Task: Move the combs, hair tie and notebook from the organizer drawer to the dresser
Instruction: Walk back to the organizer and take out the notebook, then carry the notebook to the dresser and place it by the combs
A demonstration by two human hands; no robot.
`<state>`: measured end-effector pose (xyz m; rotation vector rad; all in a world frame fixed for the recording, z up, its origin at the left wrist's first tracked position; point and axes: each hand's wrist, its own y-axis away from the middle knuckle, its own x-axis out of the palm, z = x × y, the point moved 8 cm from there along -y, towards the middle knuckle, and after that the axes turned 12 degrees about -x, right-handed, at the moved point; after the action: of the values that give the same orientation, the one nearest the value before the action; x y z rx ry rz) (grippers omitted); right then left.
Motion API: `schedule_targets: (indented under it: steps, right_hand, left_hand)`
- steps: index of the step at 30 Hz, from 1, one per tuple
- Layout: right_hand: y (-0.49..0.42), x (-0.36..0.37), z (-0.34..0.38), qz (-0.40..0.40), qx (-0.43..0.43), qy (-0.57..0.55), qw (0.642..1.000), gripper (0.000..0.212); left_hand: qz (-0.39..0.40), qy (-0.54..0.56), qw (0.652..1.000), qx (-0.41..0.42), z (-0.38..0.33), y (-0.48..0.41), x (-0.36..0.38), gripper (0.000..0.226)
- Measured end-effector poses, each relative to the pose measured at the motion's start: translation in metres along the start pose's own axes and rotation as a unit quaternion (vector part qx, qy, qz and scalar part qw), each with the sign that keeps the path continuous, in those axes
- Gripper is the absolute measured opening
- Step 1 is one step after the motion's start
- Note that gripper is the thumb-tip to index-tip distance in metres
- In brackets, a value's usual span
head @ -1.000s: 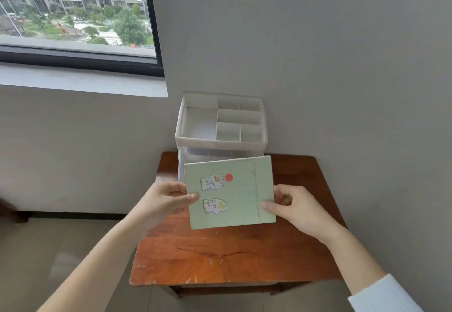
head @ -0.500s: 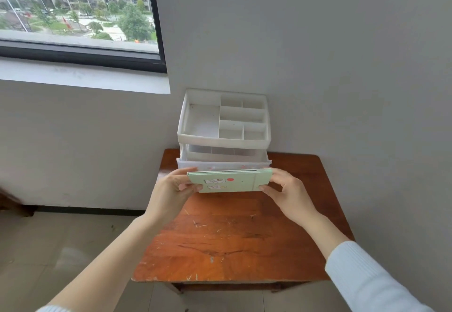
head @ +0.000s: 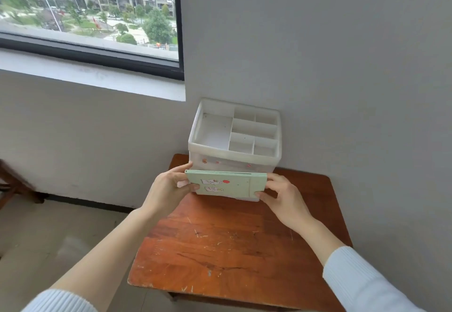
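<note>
Right now both hands pinch the notebook [head: 226,184] by its short ends, left hand [head: 168,188] and right hand [head: 283,198], long axis crosswise, held above the dresser [head: 232,245]

Scratched wooden bench [head: 220,250] in the corner.
A white plastic organizer [head: 234,150] stands at its back edge, by the wall.

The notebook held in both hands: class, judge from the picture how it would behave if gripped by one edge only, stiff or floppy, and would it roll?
The notebook looks stiff: held only at its ends by the left hand and right hand, it shows no sag. Flat and thin, it probably won't roll. It seems light, since fingertips suffice.
</note>
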<state>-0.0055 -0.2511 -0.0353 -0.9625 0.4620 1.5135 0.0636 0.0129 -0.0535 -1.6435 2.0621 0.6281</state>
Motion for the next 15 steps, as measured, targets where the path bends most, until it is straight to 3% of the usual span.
schedule_targets:
  steps: [7, 11, 15]
  right_hand:
    - [-0.027, 0.049, 0.046, 0.086, -0.077, -0.072, 0.991, 0.025]
    - [-0.032, 0.098, 0.102, 0.147, -0.170, -0.083, 0.971, 0.021]
    - [-0.013, 0.159, 0.180, 0.228, -0.262, -0.129, 0.929, 0.018]
  left_hand:
    - [-0.115, 0.073, 0.983, -0.123, 0.042, 0.090, -0.045, 0.028]
    - [-0.221, 0.149, 0.940, -0.213, 0.079, 0.174, -0.070, 0.025]
    - [-0.330, 0.193, 0.878, -0.290, 0.113, 0.282, -0.092, 0.020]
